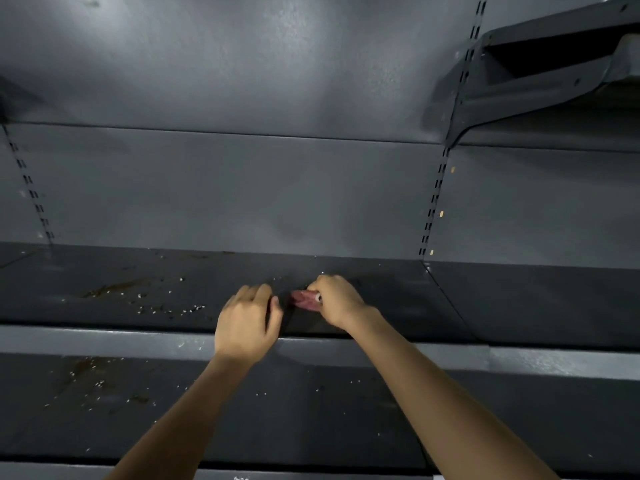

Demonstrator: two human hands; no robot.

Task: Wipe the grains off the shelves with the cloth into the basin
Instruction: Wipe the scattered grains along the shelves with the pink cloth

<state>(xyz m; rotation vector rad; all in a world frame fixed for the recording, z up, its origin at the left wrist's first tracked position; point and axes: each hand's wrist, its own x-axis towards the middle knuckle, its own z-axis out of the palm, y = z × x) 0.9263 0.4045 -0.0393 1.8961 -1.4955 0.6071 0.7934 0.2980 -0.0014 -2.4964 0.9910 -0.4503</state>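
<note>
My right hand (337, 301) is shut on a bunched pink-red cloth (304, 299) and presses it on the dark grey upper shelf (398, 299). My left hand (247, 323) rests cupped at that shelf's front edge, just left of the cloth, fingers bent and nothing seen in it; its palm is hidden. Pale grains (166, 306) lie scattered on the upper shelf to the left of my hands, beside a brown smear (114, 287). More grains (97, 382) speckle the lower shelf (311, 410). No basin is in view.
A grey back panel (242, 192) rises behind the shelf, with slotted uprights (433, 206) at left and right. A higher shelf bracket (540, 74) juts out at the top right. The neighbouring shelf section (536, 303) continues to the right.
</note>
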